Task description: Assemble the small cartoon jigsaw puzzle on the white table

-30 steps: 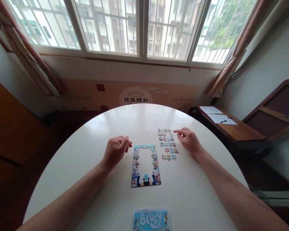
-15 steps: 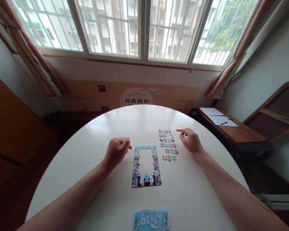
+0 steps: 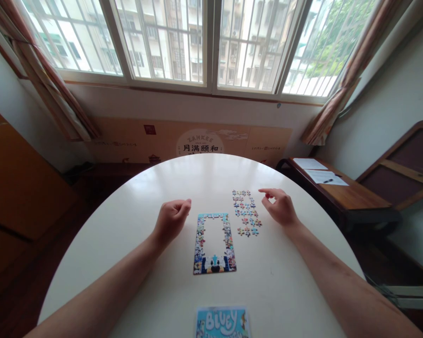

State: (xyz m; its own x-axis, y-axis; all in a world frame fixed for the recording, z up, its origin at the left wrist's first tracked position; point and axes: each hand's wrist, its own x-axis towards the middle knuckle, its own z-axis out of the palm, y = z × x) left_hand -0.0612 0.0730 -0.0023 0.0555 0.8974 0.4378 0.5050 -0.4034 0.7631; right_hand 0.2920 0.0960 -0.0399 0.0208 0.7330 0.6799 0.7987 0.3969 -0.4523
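Observation:
On the white table lies a partly assembled jigsaw puzzle (image 3: 230, 244), its border joined around a bare middle. A blue and black dog face shows along its near edge. Left of its upper corner rests my left hand (image 3: 172, 217), closed in a fist with the thumb on top; nothing shows in it. Loose puzzle pieces (image 3: 247, 205) lie in rough rows to the right of the frame. Just right of these rows is my right hand (image 3: 279, 205), its index finger stretched toward the top row and its other fingers curled. I see no piece held in it.
A blue "Bluey" box or card (image 3: 223, 323) lies at the table's near edge, partly cut off. The round white table (image 3: 127, 225) stands before a barred window. To the right, a wooden bench (image 3: 359, 192) carries papers (image 3: 324, 177) and a pen.
My left hand's fingers have curled in more tightly, with the thumb raised. My right hand has shifted very slightly, its finger still by the top row. The puzzle and loose pieces look unchanged.

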